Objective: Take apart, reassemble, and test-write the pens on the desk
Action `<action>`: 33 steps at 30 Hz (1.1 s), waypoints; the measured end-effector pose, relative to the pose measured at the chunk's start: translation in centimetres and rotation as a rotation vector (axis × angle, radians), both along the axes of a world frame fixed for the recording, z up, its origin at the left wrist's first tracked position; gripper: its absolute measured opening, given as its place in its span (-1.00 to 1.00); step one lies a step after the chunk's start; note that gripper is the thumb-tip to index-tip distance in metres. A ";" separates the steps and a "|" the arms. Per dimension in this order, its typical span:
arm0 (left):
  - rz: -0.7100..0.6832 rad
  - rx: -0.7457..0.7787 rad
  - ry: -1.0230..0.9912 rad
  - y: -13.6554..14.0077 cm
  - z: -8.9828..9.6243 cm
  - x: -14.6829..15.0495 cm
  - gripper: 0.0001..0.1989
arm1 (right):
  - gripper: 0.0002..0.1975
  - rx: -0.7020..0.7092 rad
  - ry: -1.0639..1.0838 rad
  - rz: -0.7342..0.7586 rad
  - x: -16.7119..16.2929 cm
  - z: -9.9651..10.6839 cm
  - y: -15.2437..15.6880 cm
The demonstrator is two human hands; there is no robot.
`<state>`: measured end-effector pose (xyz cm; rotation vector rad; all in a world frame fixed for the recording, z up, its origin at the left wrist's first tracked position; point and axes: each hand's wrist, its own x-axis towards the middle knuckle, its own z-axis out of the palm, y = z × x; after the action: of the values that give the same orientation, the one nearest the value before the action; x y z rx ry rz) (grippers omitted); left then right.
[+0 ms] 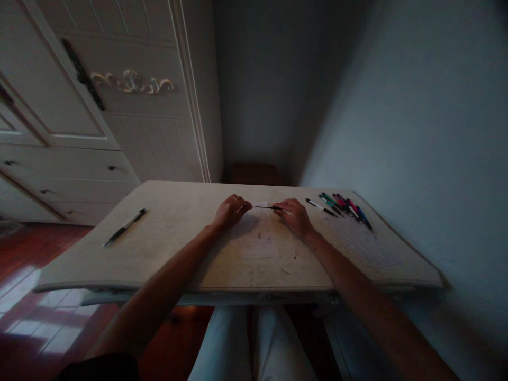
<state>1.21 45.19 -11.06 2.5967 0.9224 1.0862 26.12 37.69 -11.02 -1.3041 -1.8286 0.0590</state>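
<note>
Above the table, my left hand (233,210) and my right hand (294,216) face each other, fingers pinched. A thin dark pen refill (262,207) stretches level between their fingertips. Its right end runs into a thicker black pen part in my right fingers, while its left end meets something pale at my left fingertips, mostly hidden by them. Just beneath and nearer to me lies a sheet of paper (260,248) with lines of writing. A small whitish piece of paper (260,203) shows behind the refill.
A black-and-clear pen (125,227) lies alone on the table (174,211) at left. Several coloured pens (347,206) are grouped at right, beside a white-and-black pen (320,207) and another written sheet (359,241). A white cabinet (159,132) stands left; a wall (416,132) borders the right.
</note>
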 end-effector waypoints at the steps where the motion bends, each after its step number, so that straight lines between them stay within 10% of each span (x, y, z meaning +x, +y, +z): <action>1: 0.020 -0.010 0.005 0.2 0.0 -0.1 -0.84 | -0.82 -0.008 -0.002 -0.019 0.3 0.0 0.1; 33: 0.137 -0.018 0.191 1.3 0.1 -1.9 -0.82 | -0.80 -0.167 -0.033 -0.184 4.0 -1.9 2.1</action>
<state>-0.65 46.53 -10.93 2.6917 1.1609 0.8657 30.16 39.75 -12.93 -1.5938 -1.7537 0.0927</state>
